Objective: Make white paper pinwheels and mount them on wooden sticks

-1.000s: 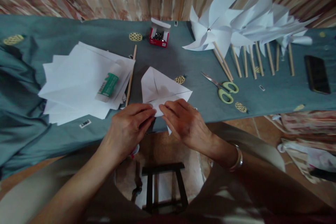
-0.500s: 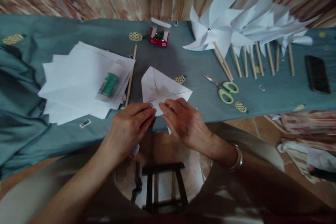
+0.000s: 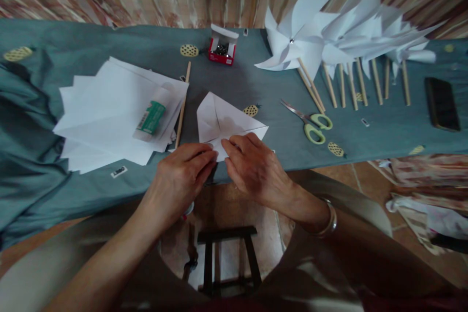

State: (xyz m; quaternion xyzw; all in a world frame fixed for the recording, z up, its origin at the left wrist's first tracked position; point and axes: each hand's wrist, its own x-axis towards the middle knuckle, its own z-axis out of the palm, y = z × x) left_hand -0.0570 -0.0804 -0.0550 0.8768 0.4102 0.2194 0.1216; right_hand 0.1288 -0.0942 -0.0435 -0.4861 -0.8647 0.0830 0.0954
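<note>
A white sheet of paper with cuts and crease lines lies near the table's front edge. My left hand pinches its lower left part, thumb and fingers pressed together. On the lower right part, my right hand has its fingers bent and pressed onto the paper, close to the left fingertips. The paper's near corner is hidden beneath both hands. A wooden stick lies just left of this sheet, partly along the edge of a stack of white paper. A glue stick rests on that stack.
Scissors with green handles lie right of the hands. Farther back are an open red box of metal pins and several white paper pinwheels on sticks. A phone lies at the far right. A dark stool stands below the table.
My right hand has shifted slightly up on the paper, and the small paper tip that showed beneath it is out of sight. The left hand stays in place.
</note>
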